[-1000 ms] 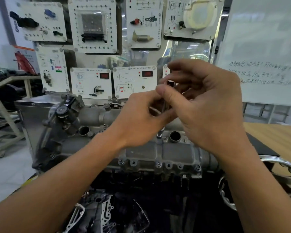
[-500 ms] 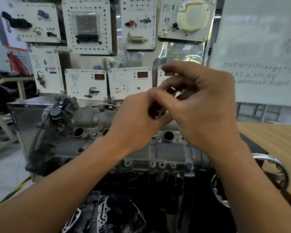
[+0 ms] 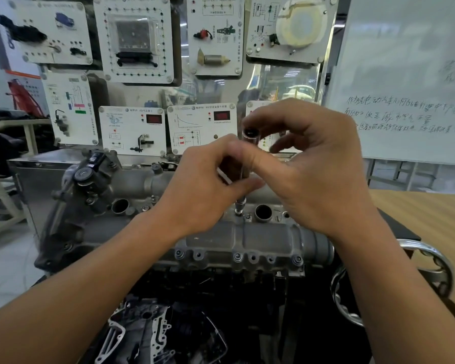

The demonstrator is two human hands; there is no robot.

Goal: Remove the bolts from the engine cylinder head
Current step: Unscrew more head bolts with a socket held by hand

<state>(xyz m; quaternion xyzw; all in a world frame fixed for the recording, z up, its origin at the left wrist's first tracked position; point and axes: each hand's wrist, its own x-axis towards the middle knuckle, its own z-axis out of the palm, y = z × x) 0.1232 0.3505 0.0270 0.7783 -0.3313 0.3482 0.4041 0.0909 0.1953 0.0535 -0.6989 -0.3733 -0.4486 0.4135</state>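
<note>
Both hands, left hand (image 3: 200, 185) and right hand (image 3: 315, 174), pinch an upright driver (image 3: 248, 164) (dark-capped) on the grey cylinder head (image 3: 260, 240).

I record a dull silver-grey cylinder head (image 3: 247, 240) with bright steel bolts (image 3: 237, 256) along its front edge. The tool (image 3: 250, 143) shows a black cap above a chrome shaft. Behind, white panels (image 3: 134, 40) carry red displays (image 3: 222, 116). The table (image 3: 431, 214) is pale striped wood.
</note>
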